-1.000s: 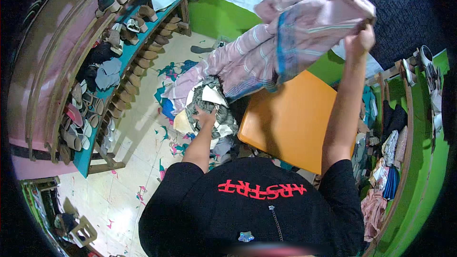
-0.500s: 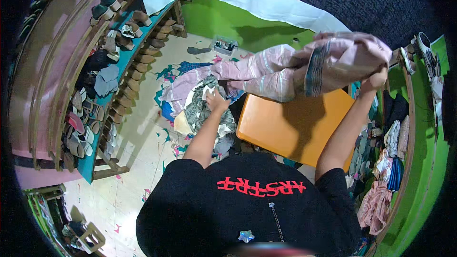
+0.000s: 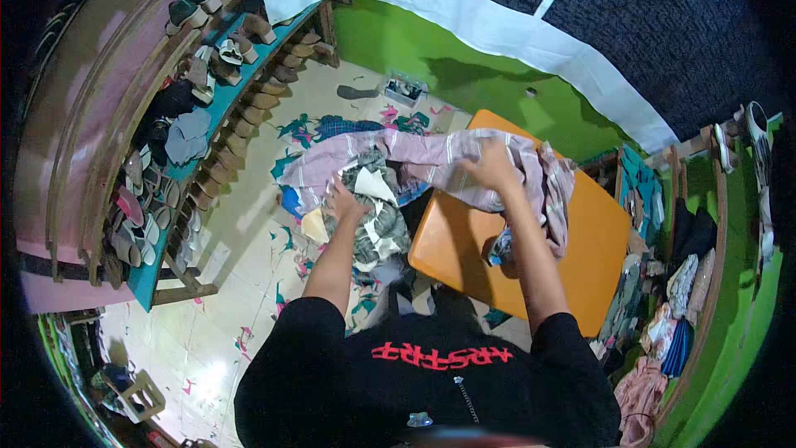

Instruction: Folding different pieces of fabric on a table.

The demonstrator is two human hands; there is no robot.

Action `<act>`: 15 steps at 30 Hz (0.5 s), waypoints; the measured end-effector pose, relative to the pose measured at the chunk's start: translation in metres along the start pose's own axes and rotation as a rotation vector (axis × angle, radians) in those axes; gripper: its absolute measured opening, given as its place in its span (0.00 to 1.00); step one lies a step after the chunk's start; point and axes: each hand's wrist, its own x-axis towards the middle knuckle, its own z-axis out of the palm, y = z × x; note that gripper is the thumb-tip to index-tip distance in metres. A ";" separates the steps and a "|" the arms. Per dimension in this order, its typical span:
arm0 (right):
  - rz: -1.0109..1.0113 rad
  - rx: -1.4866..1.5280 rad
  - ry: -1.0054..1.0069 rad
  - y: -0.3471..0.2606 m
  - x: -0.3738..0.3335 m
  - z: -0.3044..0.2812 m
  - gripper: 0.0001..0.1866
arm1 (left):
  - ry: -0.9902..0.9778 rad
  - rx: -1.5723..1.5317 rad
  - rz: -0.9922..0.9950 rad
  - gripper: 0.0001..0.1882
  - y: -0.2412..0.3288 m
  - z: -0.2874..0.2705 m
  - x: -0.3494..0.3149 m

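A long pink checked cloth point(image 3: 423, 149) with pale stripes stretches from a heap of fabric onto an orange tabletop point(image 3: 580, 207), its right end hanging in folds. My right hand point(image 3: 495, 168) is over the cloth at the tabletop's left part, slightly blurred, thumb and fingers apart. On the heap's left side, my left hand point(image 3: 344, 202) rests with fingers stretched out against a dark green-and-white patterned cloth point(image 3: 381, 228). A blue bit of fabric point(image 3: 501, 249) lies on the tabletop beside my right forearm.
Shoes fill a teal-topped rack point(image 3: 203, 137) on the left. Colourful scraps point(image 3: 286, 236) litter the tiled floor around the heap. A small clear box point(image 3: 404, 89) sits by the green wall point(image 3: 373, 33). Folded and bunched clothes point(image 3: 647, 382) line a shelf at right.
My right hand has come down and left, and the raised end of the pink cloth now lies on the tabletop. My left hand has shifted left on the heap, off the white piece.
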 end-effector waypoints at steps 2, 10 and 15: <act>-0.044 -0.089 -0.285 -0.041 0.029 0.034 0.39 | 0.067 -0.076 0.038 0.59 -0.016 0.017 0.013; 0.011 -0.481 -0.675 -0.039 0.038 0.173 0.27 | 0.200 -0.357 0.396 0.16 -0.084 0.035 0.012; -0.245 -0.298 -0.771 -0.049 0.008 0.115 0.14 | 0.211 -0.736 0.332 0.16 -0.104 -0.002 -0.046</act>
